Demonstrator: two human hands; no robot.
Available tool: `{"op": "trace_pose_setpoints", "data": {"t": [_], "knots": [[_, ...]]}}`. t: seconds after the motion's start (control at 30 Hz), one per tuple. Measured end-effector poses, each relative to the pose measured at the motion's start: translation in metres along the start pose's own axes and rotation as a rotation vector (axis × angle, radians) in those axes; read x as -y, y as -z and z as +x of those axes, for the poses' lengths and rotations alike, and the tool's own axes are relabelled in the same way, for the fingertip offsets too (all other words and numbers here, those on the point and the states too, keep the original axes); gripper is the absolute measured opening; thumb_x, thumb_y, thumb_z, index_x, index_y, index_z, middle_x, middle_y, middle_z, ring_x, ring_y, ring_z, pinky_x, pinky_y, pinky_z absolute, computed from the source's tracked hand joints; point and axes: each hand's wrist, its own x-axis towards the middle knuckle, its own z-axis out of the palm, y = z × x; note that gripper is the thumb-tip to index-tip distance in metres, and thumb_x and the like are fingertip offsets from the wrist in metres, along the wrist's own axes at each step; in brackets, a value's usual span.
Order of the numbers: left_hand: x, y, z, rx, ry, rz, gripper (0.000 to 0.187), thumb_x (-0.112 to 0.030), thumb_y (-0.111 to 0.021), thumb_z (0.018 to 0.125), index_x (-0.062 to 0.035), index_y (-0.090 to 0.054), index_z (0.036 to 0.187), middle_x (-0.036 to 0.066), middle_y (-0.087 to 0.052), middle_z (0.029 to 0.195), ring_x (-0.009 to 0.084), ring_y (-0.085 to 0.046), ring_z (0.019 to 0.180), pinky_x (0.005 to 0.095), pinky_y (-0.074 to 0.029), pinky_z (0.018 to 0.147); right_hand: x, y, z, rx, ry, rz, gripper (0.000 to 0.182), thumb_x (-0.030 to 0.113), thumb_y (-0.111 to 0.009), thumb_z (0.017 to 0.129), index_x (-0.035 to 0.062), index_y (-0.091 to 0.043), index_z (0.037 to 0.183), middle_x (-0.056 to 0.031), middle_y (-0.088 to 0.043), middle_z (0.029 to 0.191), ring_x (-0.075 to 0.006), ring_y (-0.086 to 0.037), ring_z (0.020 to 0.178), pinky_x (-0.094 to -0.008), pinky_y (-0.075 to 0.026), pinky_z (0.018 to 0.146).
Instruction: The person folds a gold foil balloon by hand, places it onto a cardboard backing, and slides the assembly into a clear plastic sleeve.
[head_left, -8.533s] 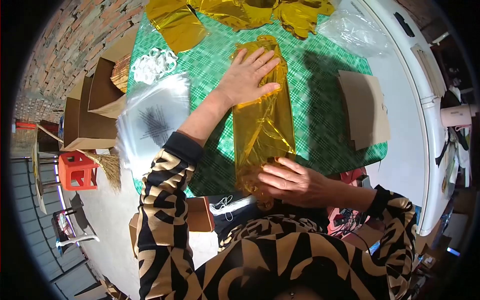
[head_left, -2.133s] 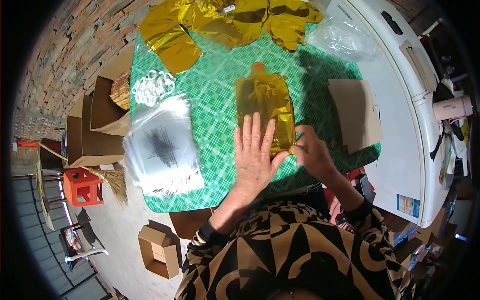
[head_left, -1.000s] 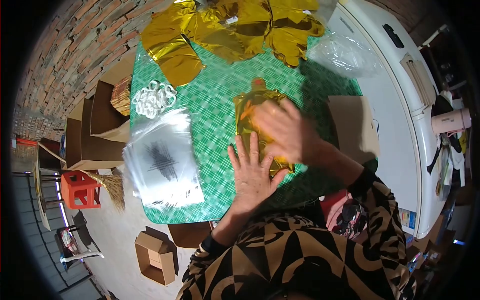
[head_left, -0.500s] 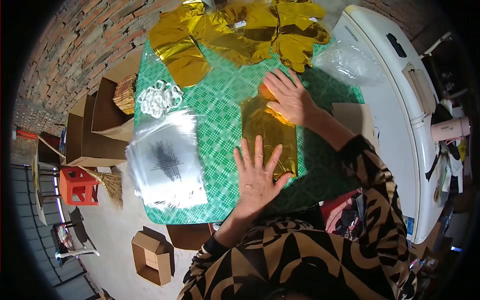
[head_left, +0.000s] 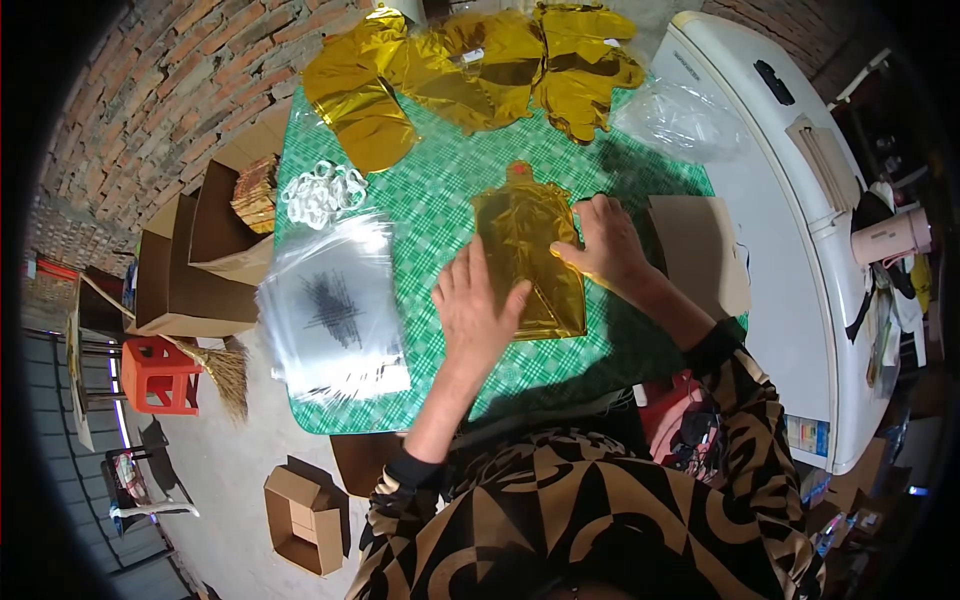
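A folded gold foil balloon point(head_left: 528, 250) lies flat on the green checked tablecloth point(head_left: 440, 200). My left hand point(head_left: 472, 305) rests flat on its lower left edge, fingers spread. My right hand point(head_left: 602, 240) lies at the foil's right edge, fingers on the foil and apart. Neither hand grips anything. More gold foil balloons point(head_left: 470, 70) are heaped at the table's far end.
A stack of clear plastic bags point(head_left: 335, 310) lies left of the foil, with white rings point(head_left: 320, 192) beyond it. Brown cardboard sheets point(head_left: 695, 250) sit at the right, crumpled clear plastic point(head_left: 680, 120) behind. A white appliance point(head_left: 800, 230) stands right; open cartons point(head_left: 190, 260) stand left.
The long foil has been folded shorter. In the last second my right hand swept up over the foil and came back to its right edge; my left hand shifted slightly left.
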Motion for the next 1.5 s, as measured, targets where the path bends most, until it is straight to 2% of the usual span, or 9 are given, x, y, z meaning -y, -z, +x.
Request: {"op": "trace_pose_setpoints", "data": {"t": [0.17,0.4,0.5,0.7,0.87,0.93,1.13,1.37,1.5], "knots": [[0.013,-0.003,0.034,-0.016,0.056,-0.022,0.07,-0.028,-0.083,0.085,0.0066,-0.055,0.14,0.021,-0.068,0.116,0.0382,-0.061,0.107,0.0501,-0.047,0.094,0.011,-0.004,0.0,0.018,-0.074,-0.001,0.052,0.035,-0.09,0.074,0.0027,-0.06,0.102,-0.0165,-0.057,0.106,-0.0373,-0.06,0.104,-0.0505,-0.052,0.087],[0.015,-0.009,0.072,0.155,0.225,0.105,0.047,-0.032,-0.084,0.082,0.0004,-0.069,0.113,0.019,-0.075,0.1,0.0397,-0.066,0.106,0.0507,-0.048,0.093,0.012,-0.012,0.005,0.064,-0.127,0.016,0.05,0.036,-0.091,0.074,0.0031,-0.06,0.097,-0.0165,-0.065,0.098,-0.0378,-0.068,0.093,-0.0488,-0.057,0.077],[0.018,-0.01,0.079,0.21,0.12,0.19,0.045,-0.041,-0.083,0.082,-0.0015,-0.074,0.102,0.02,-0.077,0.091,0.0417,-0.072,0.091,0.0527,-0.055,0.084,0.011,-0.01,0.007,0.079,-0.136,0.045,0.05,0.035,-0.091,0.074,0.0034,-0.06,0.097,-0.0168,-0.067,0.096,-0.0381,-0.069,0.093,-0.0489,-0.057,0.077],[0.018,-0.002,0.095,0.441,0.209,0.108,0.041,-0.041,-0.082,0.083,-0.01,-0.079,0.11,0.018,-0.078,0.096,0.0366,-0.075,0.09,0.0475,-0.057,0.084,0.014,-0.006,0.006,0.092,-0.169,0.106,0.049,0.035,-0.09,0.076,0.0044,-0.059,0.1,-0.0168,-0.067,0.099,-0.0391,-0.068,0.096,-0.0502,-0.056,0.08],[0.025,0.011,0.096,0.505,0.388,-0.481,0.03,-0.018,-0.081,0.092,0.0027,-0.076,0.113,0.009,-0.079,0.094,0.0188,-0.072,0.083,0.0343,-0.056,0.08,0.013,-0.001,0.005,0.114,-0.237,0.212,0.055,0.04,-0.086,0.08,0.0027,-0.059,0.11,-0.0189,-0.069,0.103,-0.0398,-0.067,0.1,-0.0499,-0.054,0.083],[0.031,0.012,0.092,0.512,0.423,-0.784,0.03,-0.014,-0.081,0.093,0.006,-0.074,0.114,0.007,-0.078,0.098,0.0158,-0.07,0.085,0.0317,-0.056,0.079,0.013,0.001,0.004,0.114,-0.26,0.255,0.059,0.039,-0.086,0.083,0.0008,-0.057,0.118,-0.018,-0.067,0.101,-0.0345,-0.067,0.092,-0.044,-0.054,0.08],[0.031,0.015,0.093,0.532,0.496,-0.903,0.031,-0.011,-0.08,0.094,0.0058,-0.071,0.118,0.005,-0.077,0.1,0.015,-0.069,0.087,0.0312,-0.056,0.079,0.014,0.011,-0.002,0.21,-0.366,0.416,0.059,0.038,-0.084,0.086,-0.0004,-0.057,0.122,-0.0162,-0.067,0.096,-0.0305,-0.066,0.083,-0.0391,-0.055,0.074],[0.013,0.017,0.086,0.368,0.228,-0.011,0.054,-0.036,-0.085,0.081,0.0039,-0.066,0.113,0.026,-0.075,0.099,0.0416,-0.073,0.095,0.0502,-0.058,0.084,0.014,0.0,-0.008,0.135,-0.236,0.289,0.041,0.029,-0.084,0.084,0.0059,-0.058,0.107,-0.0118,-0.066,0.093,-0.0294,-0.066,0.082,-0.0408,-0.054,0.073],[0.004,0.014,0.084,0.391,0.208,0.123,0.051,-0.037,-0.084,0.081,0.0011,-0.07,0.111,0.023,-0.076,0.099,0.0395,-0.074,0.095,0.0492,-0.058,0.085,0.016,-0.002,-0.007,0.158,-0.222,0.28,0.039,0.027,-0.083,0.083,0.0053,-0.059,0.104,-0.0124,-0.066,0.096,-0.0323,-0.066,0.09,-0.0433,-0.054,0.078]]}}
